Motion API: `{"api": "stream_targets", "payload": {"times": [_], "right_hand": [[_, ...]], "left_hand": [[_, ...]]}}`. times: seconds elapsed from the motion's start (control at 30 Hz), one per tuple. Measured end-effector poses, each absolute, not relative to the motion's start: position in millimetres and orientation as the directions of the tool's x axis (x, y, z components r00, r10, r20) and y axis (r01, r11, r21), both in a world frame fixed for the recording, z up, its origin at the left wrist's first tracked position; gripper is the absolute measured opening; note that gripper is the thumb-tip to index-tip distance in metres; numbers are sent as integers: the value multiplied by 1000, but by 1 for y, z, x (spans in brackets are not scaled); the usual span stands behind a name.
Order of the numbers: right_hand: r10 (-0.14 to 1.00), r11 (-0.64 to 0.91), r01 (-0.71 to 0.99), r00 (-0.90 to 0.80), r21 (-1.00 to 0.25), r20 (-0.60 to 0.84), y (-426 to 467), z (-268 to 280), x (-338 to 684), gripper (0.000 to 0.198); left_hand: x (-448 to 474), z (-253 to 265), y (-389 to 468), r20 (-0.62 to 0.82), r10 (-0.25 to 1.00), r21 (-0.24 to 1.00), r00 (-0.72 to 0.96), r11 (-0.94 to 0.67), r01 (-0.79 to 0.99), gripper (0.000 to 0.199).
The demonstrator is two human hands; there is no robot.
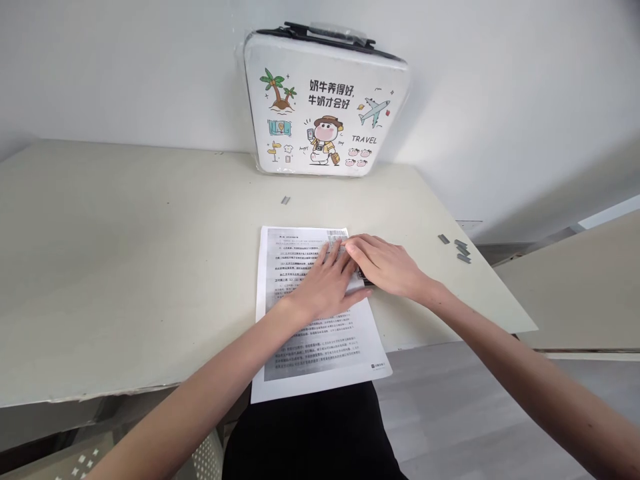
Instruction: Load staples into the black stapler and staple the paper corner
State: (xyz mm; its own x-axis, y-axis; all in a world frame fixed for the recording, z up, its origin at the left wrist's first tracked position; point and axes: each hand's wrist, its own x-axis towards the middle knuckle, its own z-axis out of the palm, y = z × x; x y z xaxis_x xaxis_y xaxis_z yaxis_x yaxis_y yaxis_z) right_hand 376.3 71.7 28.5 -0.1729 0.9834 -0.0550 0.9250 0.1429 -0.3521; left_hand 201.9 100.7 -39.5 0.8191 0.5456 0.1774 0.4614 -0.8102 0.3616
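A printed sheet of paper [320,357] lies on the table, its lower end reaching past the front edge above my lap. My left hand [324,283] rests flat on the upper right part of the sheet, fingers stretched out. Right beside it, my right hand [387,263] is curled over a dark stapler [367,281] at the sheet's right edge. Most of the stapler is hidden under that hand; only a dark lower part shows. The fingertips of both hands meet near the sheet's top right corner.
A white cartoon-printed case [300,60] with a black handle stands against the wall. One grey staple strip [285,200] lies in front of it. Several more staple strips [463,248] are by the right edge of the table [125,267].
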Motion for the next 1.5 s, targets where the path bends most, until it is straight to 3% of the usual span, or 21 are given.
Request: {"api": "stream_targets", "payload": {"times": [0.17, 0.43, 0.67, 1.07, 1.33, 1.5], "right_hand": [[986, 142, 943, -163, -302, -45, 72, 27, 373, 54], [983, 186, 979, -184, -84, 27, 73, 12, 365, 53], [980, 190, 982, -190, 0, 51, 74, 13, 358, 51], [977, 214, 967, -213, -138, 21, 78, 14, 371, 48], [973, 220, 974, -216, -50, 79, 77, 11, 362, 49], [981, 195, 959, -194, -207, 25, 78, 16, 368, 48]], "left_hand": [[201, -41, 100, 216, 547, 370, 809, -813, 450, 79], [200, -37, 98, 175, 556, 334, 813, -810, 483, 81], [199, -35, 101, 176, 540, 310, 823, -824, 475, 79], [197, -30, 99, 197, 558, 303, 806, -817, 491, 79], [196, -32, 100, 199, 553, 288, 809, -822, 491, 77], [195, -37, 100, 236, 558, 318, 796, -818, 479, 79]]}}
